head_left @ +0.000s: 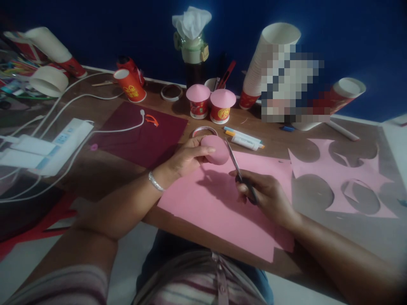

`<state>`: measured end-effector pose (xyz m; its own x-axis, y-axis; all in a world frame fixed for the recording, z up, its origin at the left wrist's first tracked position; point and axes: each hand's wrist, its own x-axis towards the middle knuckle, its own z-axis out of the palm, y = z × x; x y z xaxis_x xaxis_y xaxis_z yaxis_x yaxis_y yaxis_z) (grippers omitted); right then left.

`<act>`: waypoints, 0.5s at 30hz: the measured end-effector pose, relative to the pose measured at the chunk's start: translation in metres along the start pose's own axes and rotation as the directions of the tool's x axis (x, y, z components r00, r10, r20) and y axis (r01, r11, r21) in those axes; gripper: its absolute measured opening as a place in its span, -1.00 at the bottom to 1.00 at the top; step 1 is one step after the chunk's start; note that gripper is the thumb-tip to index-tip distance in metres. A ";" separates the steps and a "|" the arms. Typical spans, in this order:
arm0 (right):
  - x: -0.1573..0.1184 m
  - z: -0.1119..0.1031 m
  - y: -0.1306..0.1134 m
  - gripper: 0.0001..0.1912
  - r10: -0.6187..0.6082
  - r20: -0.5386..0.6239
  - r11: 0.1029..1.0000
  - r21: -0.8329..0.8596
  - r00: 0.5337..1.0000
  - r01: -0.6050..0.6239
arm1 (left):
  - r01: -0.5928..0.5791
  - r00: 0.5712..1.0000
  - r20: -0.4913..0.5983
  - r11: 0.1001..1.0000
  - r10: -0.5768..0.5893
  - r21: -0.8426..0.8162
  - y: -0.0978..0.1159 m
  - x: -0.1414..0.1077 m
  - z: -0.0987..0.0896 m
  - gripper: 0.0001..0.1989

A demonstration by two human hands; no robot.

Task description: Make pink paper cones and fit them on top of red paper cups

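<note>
My left hand (192, 154) pinches a round pink paper disc (218, 151) between thumb and fingers, raised over the table. In my right hand (259, 190) is a pair of scissors (234, 157), my fingers through the dark handles. The blades point up and away, their tip close to the disc's right edge; whether they touch it I cannot tell. Beneath both hands lie large pink paper sheets (203, 203). Beyond them stand two small red paper cups (199, 108) topped with pink paper cones (222, 98). A roll of tape (205, 130) sits partly hidden behind the disc.
Pink paper with round cut-outs (338, 171) lies at right. Markers (244, 140) rest ahead. A dark red sheet (140, 137), white power strip (60, 146) and cables are at left. Behind stand a red cup (131, 87), a bottle (194, 55) and a tall cup stack (269, 59).
</note>
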<state>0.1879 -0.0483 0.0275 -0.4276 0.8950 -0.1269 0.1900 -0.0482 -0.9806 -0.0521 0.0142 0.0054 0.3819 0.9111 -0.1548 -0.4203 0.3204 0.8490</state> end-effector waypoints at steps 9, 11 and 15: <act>0.000 -0.002 -0.001 -0.46 -0.010 0.008 1.000 -0.005 1.000 0.010 | 0.014 0.999 -0.029 1.000 -0.013 0.007 0.000 0.000 0.000 -0.67; 0.000 -0.001 -0.001 -0.46 -0.009 0.008 1.000 -0.004 1.000 0.009 | 0.006 1.000 -0.014 1.000 -0.006 0.002 0.000 0.000 0.000 -0.70; 0.000 -0.001 -0.001 -0.46 -0.013 0.008 1.000 0.013 1.000 0.013 | -0.001 1.000 0.008 1.000 0.001 0.005 0.001 0.001 -0.001 -0.74</act>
<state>0.1883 -0.0477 0.0281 -0.4366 0.8922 -0.1156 0.1733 -0.0427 -0.9839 -0.0525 0.0152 0.0055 0.3878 0.9094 -0.1502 -0.4165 0.3182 0.8516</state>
